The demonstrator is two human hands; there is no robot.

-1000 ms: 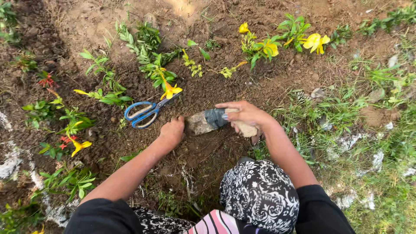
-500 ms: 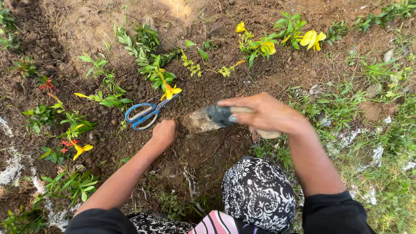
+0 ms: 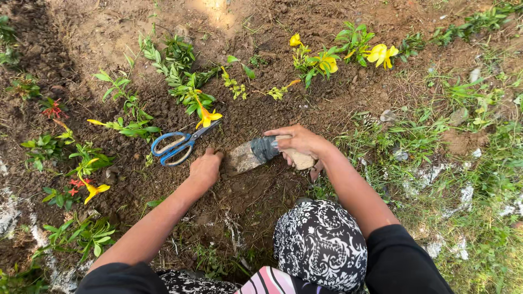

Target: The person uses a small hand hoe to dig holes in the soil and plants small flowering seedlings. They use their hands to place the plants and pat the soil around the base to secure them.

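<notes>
My right hand [image 3: 298, 142] grips the pale wooden handle of a garden trowel [image 3: 251, 154], whose soil-caked blade points left into the dark earth. My left hand [image 3: 205, 169] is curled into a loose fist and presses on the soil right beside the blade tip. Blue-handled scissors [image 3: 175, 146] lie on the ground just left of and above my left hand, blades pointing toward a small yellow flower [image 3: 207, 116].
Small green seedlings [image 3: 180, 76] and yellow-flowered plants [image 3: 327, 60] ring the dug soil patch [image 3: 261, 190]. Red-flowered plants [image 3: 54, 109] stand at the left. Grass with pale stones [image 3: 468, 190] covers the right side. My patterned knee [image 3: 321, 245] is at the bottom.
My right hand with the trowel has drawn slightly back and down toward me. My left hand stays pressed on the soil next to the blade.
</notes>
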